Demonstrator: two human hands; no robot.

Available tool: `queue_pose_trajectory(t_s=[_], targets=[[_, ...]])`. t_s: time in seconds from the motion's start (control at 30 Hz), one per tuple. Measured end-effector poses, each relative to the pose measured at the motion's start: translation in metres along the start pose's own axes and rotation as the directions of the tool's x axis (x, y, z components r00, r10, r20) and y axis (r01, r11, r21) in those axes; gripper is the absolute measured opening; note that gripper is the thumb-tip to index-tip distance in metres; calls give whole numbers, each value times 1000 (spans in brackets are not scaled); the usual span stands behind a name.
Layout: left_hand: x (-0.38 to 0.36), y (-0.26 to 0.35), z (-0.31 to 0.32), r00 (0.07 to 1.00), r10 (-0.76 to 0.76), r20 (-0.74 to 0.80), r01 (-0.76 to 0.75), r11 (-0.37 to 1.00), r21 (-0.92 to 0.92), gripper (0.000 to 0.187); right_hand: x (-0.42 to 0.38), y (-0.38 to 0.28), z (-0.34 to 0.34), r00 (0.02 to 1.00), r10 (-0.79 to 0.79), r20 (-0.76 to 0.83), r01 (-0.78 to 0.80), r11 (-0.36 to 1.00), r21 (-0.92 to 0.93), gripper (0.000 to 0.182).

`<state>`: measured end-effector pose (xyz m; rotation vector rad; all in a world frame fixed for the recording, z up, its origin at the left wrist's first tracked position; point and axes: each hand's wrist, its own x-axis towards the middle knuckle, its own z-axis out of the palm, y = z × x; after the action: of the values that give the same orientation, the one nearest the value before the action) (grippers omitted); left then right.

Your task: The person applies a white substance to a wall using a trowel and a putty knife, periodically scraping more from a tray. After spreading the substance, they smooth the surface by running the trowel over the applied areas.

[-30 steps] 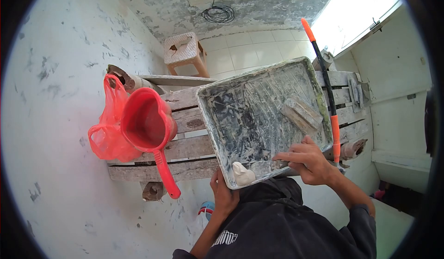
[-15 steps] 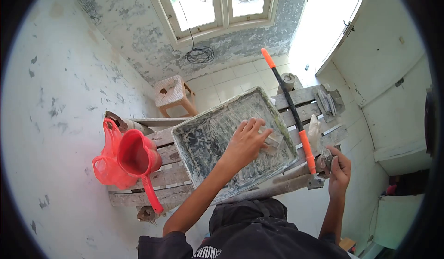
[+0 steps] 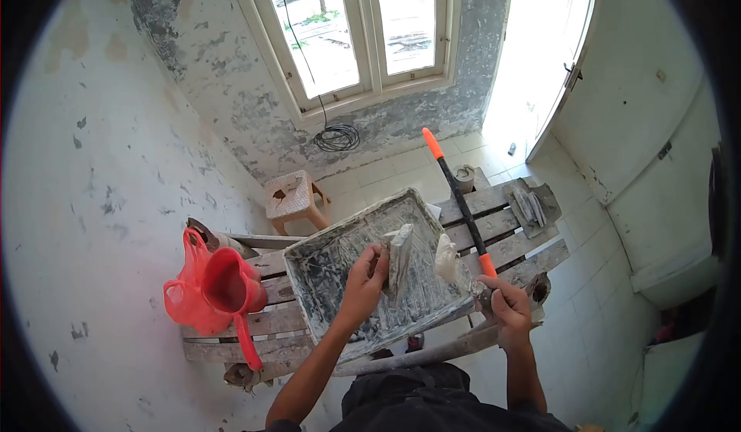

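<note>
My left hand (image 3: 364,284) is closed on a flat, grey, putty-smeared scraper (image 3: 399,266), raised over the tray. Beneath it a rectangular paint tray (image 3: 296,278), coated inside with grey-white putty, lies tilted on the slatted bench. My right hand (image 3: 505,312) grips the dark handle of what looks like a putty knife (image 3: 469,284). A whitish lump (image 3: 445,259) shows at that tool's far end, over the tray's right edge. Behind the right hand runs a black pole with orange grips (image 3: 465,212); its lower end is hidden.
On the bench (image 3: 270,322), a red dipper (image 3: 231,281) stands beside a red plastic bag (image 3: 185,305) at left. Several grey flat pieces (image 3: 530,207) lie at the far right. A stool (image 3: 292,200) and a coiled cable (image 3: 336,137) are near the window wall.
My left hand has lifted the scraper out of the tray and moved left, turning it upright. My right hand has brought its tool leftward to the tray's edge. The view has tilted upward.
</note>
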<state>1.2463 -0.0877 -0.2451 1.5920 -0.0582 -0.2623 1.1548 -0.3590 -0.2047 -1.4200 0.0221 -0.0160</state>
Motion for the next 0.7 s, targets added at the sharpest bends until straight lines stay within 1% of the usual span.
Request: queue_pose_trajectory(t_s=[0.03,0.07,0.1,0.13,0.17,0.2,0.23,0.27,0.3,0.33,0.37,0.4,0.43,0.47,0.5,0.53,0.57,0.6,0.63,0.7], targets=[[-14,5,-2,1000,2,-8,-2,1000,-4,23,1,-2,5,999,-12,45,12,1000,-5,46],[-29,11,-4,986,-161,-47,135,929,-346,26,5,2,9,994,-41,99,45,998,-42,42],[-44,16,-5,945,-325,-31,228,724,-651,30,7,0,19,993,-31,116,37,998,-47,42],[-60,20,-5,925,-379,14,254,594,-763,38,10,-1,32,989,-47,142,58,996,-73,41],[-74,22,-4,919,-395,-8,243,582,-776,38,11,-1,42,983,-59,174,76,993,-95,39],[-84,23,-1,886,-463,-12,242,485,-840,39,13,1,48,972,-64,228,94,988,-124,33],[-91,22,1,851,-524,-6,228,382,-895,41,16,2,57,966,-50,254,84,989,-123,33],[-96,9,0,841,-540,-38,190,360,-913,42,18,2,69,948,-162,276,218,958,-188,31],[-102,7,1,840,-540,-55,169,356,-919,42,21,2,79,912,-277,302,355,902,-245,31],[-107,8,1,853,-520,-48,142,318,-938,43,24,2,87,906,-277,320,360,902,-239,31],[-112,9,1,866,-499,-39,118,280,-953,43,25,1,94,885,-324,335,416,874,-253,33],[-117,12,1,851,-523,-46,107,259,-960,44,27,0,100,862,-371,347,469,842,-266,35],[-121,10,-1,853,-520,-56,95,259,-961,44,28,0,104,835,-417,358,522,806,-279,38],[-124,7,-3,868,-495,-35,76,201,-977,44,30,1,106,831,-419,366,527,805,-274,38],[-128,4,-5,883,-469,-14,60,142,-988,43,32,4,109,787,-488,377,602,740,-300,40],[-130,-2,-7,884,-467,-18,54,142,-988,43,35,7,111,739,-552,386,669,668,-324,43],[-133,-9,-11,958,-282,46,60,40,-997,44,36,13,112,736,-554,389,672,667,-322,43],[-135,-13,-13,993,-79,92,88,-58,-994,45,35,20,112,708,-589,389,704,626,-335,44],[-137,-13,-15,993,-76,93,89,-57,-994,45,33,27,112,679,-623,389,734,582,-350,45],[-139,-12,-17,994,-57,96,93,-48,-994,47,32,37,111,665,-649,370,747,566,-349,44]])
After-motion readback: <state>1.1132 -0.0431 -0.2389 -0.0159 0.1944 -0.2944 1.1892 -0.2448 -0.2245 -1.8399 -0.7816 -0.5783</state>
